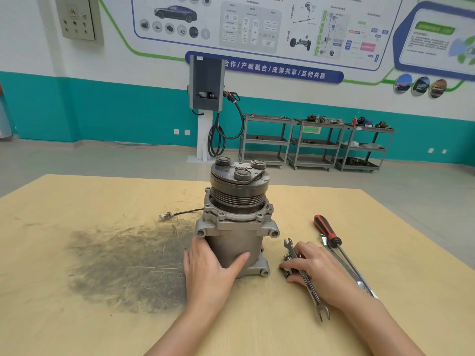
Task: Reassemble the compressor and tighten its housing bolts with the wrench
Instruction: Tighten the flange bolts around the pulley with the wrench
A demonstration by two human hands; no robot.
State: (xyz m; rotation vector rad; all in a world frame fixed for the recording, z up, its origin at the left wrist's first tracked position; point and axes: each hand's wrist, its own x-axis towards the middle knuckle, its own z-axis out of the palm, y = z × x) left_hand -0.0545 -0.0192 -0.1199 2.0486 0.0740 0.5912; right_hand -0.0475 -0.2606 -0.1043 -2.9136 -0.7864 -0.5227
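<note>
A grey metal compressor (237,217) stands upright on the wooden table (102,317), pulley end up. My left hand (208,268) grips its lower body from the left, thumb across the front. To its right lies an open-ended wrench (307,281) pointing toward me. My right hand (313,268) rests over the wrench's upper part, fingertips curled onto small dark bolts (286,269) lying beside it. What the fingers pinch is partly hidden.
A red-and-black screwdriver (331,235) and a second wrench (341,263) lie right of my right hand. A wire with a connector (168,215) trails left from the compressor. A dark grease stain (128,265) covers the table's left. Shelving carts and a charger post stand far behind.
</note>
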